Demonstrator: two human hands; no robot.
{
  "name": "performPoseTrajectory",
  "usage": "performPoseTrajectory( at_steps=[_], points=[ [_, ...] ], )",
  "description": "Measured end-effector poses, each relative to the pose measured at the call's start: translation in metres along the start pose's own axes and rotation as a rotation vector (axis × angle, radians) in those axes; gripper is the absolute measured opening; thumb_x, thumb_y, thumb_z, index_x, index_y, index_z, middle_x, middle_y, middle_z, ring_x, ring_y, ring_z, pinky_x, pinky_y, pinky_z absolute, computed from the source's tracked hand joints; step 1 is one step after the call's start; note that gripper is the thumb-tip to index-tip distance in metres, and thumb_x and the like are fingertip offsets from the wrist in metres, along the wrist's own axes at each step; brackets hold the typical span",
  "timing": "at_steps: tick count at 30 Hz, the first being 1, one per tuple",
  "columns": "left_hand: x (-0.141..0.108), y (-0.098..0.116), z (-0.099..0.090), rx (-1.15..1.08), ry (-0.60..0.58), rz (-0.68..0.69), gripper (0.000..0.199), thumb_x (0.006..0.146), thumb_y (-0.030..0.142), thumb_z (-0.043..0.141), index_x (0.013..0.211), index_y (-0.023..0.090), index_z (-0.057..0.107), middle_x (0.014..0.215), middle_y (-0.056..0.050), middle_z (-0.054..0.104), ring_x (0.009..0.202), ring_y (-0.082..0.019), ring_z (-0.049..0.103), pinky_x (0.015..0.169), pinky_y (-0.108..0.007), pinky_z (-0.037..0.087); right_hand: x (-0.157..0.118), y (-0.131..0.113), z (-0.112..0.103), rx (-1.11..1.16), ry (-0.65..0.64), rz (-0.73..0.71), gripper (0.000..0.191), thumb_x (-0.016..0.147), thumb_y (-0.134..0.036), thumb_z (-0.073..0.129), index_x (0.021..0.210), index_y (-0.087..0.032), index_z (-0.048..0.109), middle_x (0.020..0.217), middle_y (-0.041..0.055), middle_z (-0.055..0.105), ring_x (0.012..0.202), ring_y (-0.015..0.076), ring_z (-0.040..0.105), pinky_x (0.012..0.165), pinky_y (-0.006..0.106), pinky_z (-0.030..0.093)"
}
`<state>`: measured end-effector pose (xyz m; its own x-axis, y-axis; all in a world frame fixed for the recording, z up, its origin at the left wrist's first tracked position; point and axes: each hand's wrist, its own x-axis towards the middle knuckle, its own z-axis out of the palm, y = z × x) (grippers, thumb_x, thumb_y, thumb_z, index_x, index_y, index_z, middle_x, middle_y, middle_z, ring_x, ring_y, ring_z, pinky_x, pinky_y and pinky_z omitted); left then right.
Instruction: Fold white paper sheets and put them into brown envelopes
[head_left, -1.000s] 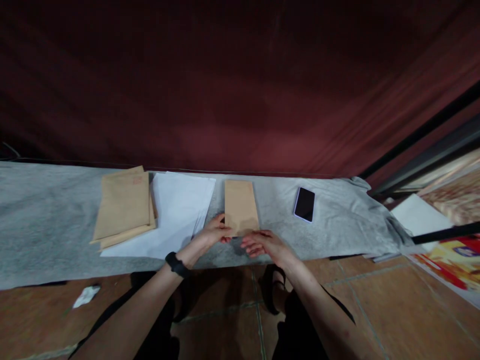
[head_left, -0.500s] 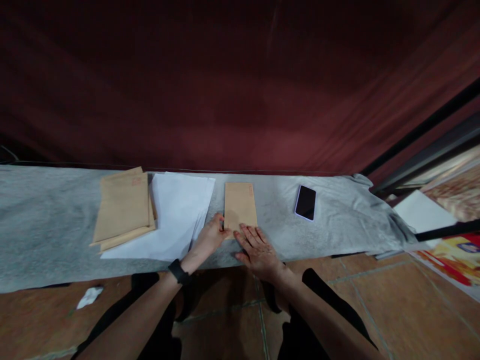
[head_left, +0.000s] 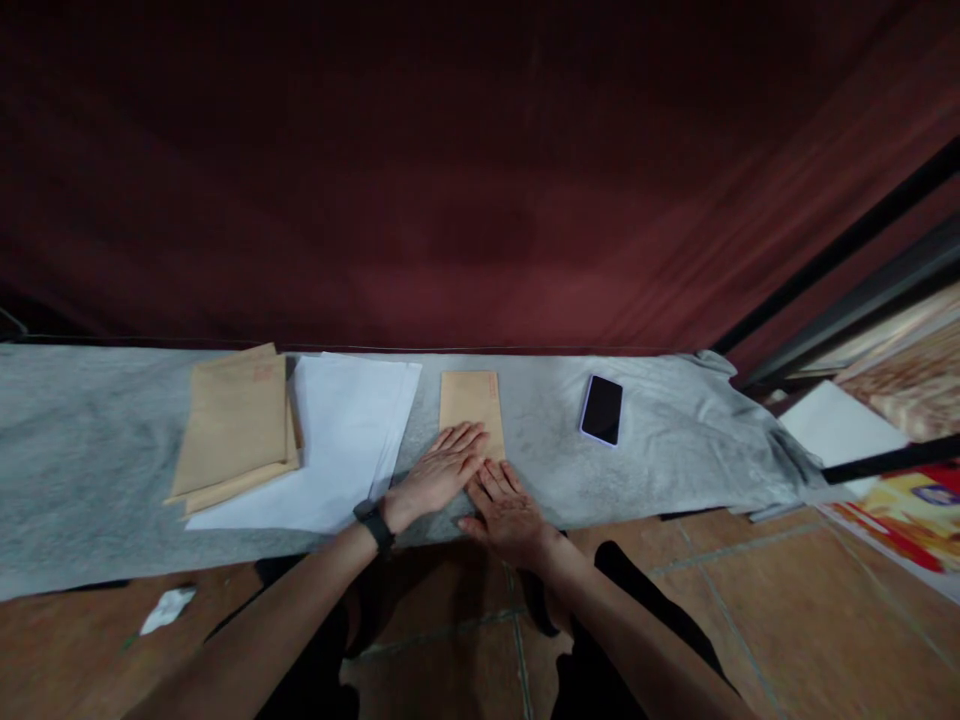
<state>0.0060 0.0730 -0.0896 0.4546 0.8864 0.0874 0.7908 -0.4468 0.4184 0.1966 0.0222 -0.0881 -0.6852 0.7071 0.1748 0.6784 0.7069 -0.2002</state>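
Near the front edge of the long surface under crumpled grey cloth (head_left: 540, 480), a flat, rectangular brown paper envelope (head_left: 466, 400) lies midway between the white paper sheets (head_left: 349, 430) and the purple-edged black phone (head_left: 602, 410). The left hand (head_left: 441, 475) and right hand (head_left: 510, 515), fingers extended, press its near end, clamping nothing; their fingers meet.

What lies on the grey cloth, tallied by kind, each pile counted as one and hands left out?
Small brown paper envelope, under the left hand and right hand: 1
Pile of larger brown paper envelopes: 1
Pile of white paper sheets: 1
Phone with black screen and pale purple edge: 1
Total: 4
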Motion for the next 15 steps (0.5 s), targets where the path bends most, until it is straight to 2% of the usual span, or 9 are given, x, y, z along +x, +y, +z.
performPoseTrajectory(
  at_steps=[6, 9, 12, 15],
  points=[
    [0.069, -0.019, -0.004, 0.085, 0.002, -0.072, 0.053, 0.102, 0.036, 0.031, 0.153, 0.023, 0.04, 0.161, -0.005, 0.037, 0.153, -0.022, 0.023, 0.125, -0.046, 0.013, 0.001, -0.001, -0.006, -0.031, 0.022, 0.003, 0.066, 0.099, -0.057, 0.048, 0.151, -0.017, 0.043, 0.16, 0.0167, 0.036, 0.146, 0.0305, 0.038, 0.119, 0.048, 0.032],
    [0.101, -0.026, -0.006, 0.138, 0.034, -0.122, 0.055, 0.102, 0.034, 0.028, 0.154, 0.02, 0.039, 0.162, -0.005, 0.036, 0.152, -0.024, 0.024, 0.124, -0.046, 0.011, 0.001, -0.001, -0.005, -0.043, 0.041, -0.007, 0.066, 0.099, -0.057, 0.049, 0.152, -0.018, 0.041, 0.159, 0.0161, 0.037, 0.146, 0.0295, 0.038, 0.119, 0.048, 0.032],
    [0.119, -0.033, -0.006, 0.147, 0.063, -0.137, 0.054, 0.102, 0.034, 0.028, 0.153, 0.021, 0.039, 0.161, -0.005, 0.037, 0.152, -0.024, 0.025, 0.124, -0.046, 0.011, 0.0, -0.001, -0.003, -0.049, 0.048, -0.011, 0.067, 0.098, -0.057, 0.049, 0.152, -0.018, 0.04, 0.159, 0.016, 0.037, 0.146, 0.029, 0.037, 0.119, 0.048, 0.031],
    [0.124, -0.036, -0.005, 0.142, 0.078, -0.127, 0.054, 0.102, 0.033, 0.029, 0.153, 0.021, 0.039, 0.161, -0.005, 0.038, 0.151, -0.024, 0.026, 0.124, -0.046, 0.01, 0.0, -0.001, -0.005, -0.036, 0.034, -0.013, 0.067, 0.099, -0.056, 0.048, 0.153, -0.017, 0.039, 0.16, 0.0166, 0.036, 0.148, 0.0295, 0.035, 0.12, 0.048, 0.03]
  ],
)
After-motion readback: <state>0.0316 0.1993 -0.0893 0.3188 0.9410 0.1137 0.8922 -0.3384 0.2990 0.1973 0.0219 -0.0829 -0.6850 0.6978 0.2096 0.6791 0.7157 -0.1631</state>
